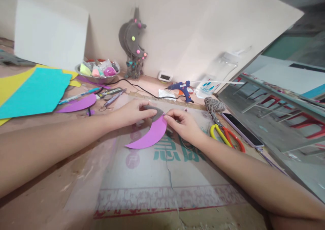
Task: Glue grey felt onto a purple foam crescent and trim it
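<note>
A purple crescent cutout (149, 135), likely foam or card, is held above the plastic-covered work surface. Grey yarn (156, 114) is wound closely around its upper part, while the lower, pointed end is bare. My left hand (132, 113) grips the wrapped part, thumb on top. At the crescent's right edge, where the winding stops, my right hand (181, 121) pinches the yarn between thumb and forefinger; the fingertips hide the exact hold. A thin strand loops below my right hand. The ball of grey yarn (214, 104) lies beyond it to the right.
Scissors (225, 135) and a phone (242, 130) lie at right. A blue glue gun (184, 87), a small digital clock (165, 76) and a bowl of clay packets (99, 75) stand behind. Turquoise sheets (38, 91), pens and another purple crescent (78, 104) are left. A decorated moon (133, 40) hangs behind.
</note>
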The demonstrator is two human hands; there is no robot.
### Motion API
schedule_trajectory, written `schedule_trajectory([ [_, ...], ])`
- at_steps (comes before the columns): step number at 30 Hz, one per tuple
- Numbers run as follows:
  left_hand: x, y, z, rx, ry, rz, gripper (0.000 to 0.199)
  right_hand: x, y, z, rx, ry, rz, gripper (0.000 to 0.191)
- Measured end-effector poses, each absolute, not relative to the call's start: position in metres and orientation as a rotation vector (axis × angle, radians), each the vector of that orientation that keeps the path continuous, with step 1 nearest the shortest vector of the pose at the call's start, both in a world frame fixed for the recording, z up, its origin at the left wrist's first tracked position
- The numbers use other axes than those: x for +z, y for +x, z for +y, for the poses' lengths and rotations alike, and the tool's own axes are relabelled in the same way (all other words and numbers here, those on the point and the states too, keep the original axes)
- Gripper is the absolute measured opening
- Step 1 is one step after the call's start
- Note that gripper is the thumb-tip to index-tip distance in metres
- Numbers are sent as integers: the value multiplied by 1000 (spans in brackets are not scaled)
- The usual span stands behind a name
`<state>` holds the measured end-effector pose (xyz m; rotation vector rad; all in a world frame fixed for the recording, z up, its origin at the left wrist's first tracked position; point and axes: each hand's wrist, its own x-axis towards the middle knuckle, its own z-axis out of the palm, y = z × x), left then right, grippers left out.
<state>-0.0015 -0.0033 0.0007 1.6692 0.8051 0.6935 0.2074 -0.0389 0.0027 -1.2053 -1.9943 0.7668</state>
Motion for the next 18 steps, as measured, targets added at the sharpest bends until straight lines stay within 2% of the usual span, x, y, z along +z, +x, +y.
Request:
schedule_trajectory([
  [4, 2, -2, -5, 733, 1585, 805, 21, 8, 209, -39, 730, -1176, -2034, 22],
  [10, 3, -3, -1, 663, 1705, 783, 20, 26, 232, -23, 310, -1257, -1988, 21],
  [18, 1, -3, 0, 658, 1757, 773, 24, 0, 249, -2, 94, -1181, -2456, 29],
])
